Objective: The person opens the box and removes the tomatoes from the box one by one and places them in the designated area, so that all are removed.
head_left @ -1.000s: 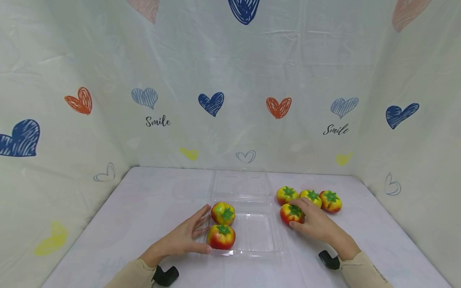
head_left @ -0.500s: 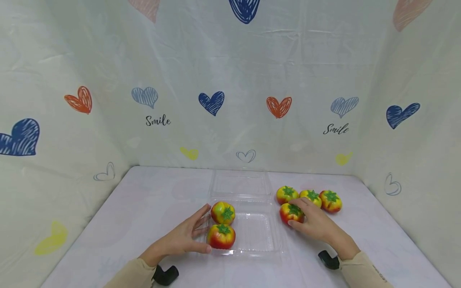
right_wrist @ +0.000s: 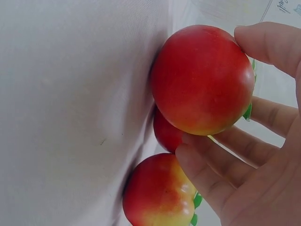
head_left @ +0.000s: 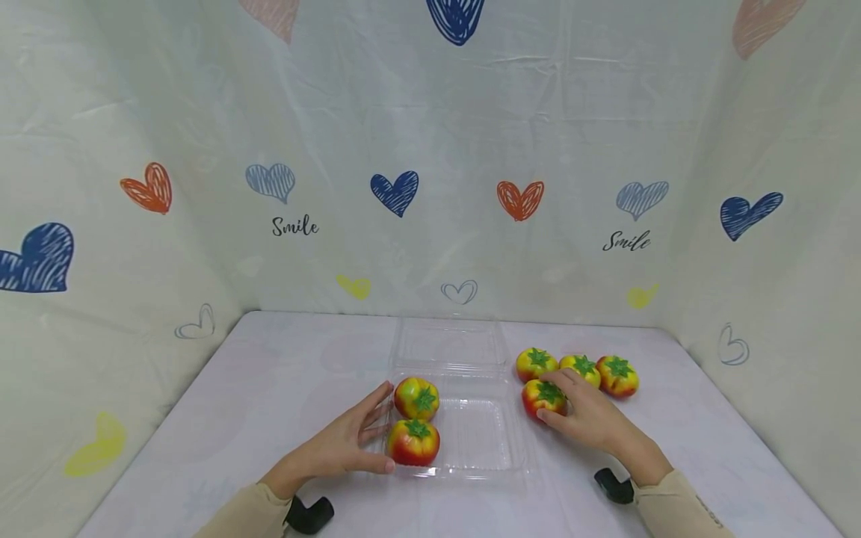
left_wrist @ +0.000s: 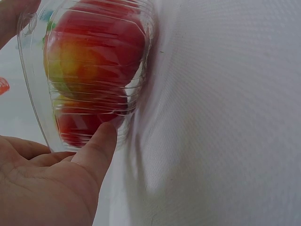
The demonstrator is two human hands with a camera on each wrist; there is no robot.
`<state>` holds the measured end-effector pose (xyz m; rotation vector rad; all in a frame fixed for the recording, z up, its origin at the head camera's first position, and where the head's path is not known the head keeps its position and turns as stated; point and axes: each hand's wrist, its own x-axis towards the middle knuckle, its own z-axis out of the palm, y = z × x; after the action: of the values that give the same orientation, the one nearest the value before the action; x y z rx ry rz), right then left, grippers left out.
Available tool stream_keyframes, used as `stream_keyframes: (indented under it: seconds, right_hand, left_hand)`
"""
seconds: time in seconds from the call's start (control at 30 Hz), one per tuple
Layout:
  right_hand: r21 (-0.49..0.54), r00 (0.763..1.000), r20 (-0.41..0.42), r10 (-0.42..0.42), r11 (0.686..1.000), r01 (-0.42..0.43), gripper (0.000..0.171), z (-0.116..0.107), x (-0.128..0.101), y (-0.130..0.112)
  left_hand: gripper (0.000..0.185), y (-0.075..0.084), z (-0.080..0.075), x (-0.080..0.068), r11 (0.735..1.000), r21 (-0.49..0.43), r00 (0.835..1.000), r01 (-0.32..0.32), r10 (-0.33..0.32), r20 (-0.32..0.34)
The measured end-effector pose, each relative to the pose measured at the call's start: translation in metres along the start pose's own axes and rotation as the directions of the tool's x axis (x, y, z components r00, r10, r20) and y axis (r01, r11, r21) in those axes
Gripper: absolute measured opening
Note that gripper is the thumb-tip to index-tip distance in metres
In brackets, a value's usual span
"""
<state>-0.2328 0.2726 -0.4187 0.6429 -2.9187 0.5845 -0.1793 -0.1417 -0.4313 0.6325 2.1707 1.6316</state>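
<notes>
Right hand (head_left: 592,418): fingers curl round near tomato (head_left: 541,397), right of clear tray (head_left: 501,448). Left hand (head_left: 343,444): flat, steadying tray's left wall. Advice: lift clear of neighbouring tomatoes (head_left: 584,368); seat beside packed pair (head_left: 415,418).

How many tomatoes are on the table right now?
6. Two sit in the clear tray: far tomato, near tomato. Four lie right of it: one under the right hand, three behind. None seem hidden.

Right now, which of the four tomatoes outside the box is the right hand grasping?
The nearest tomato, closest to the clear box; the other three sit behind it untouched.
</notes>
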Motion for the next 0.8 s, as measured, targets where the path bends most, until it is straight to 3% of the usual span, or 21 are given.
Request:
stream_keyframes:
  seconds: [0.8]
  right_hand:
    - [-0.014, 0.999, -0.030, -0.027, 1.000, 0.026, 0.056, -0.0040, -0.0023, -0.0016]
  left_hand:
    - [0.111, 0.0003, 0.0003, -0.0003, 1.000, -0.007, 1.000, 0.011, -0.011, 0.003]
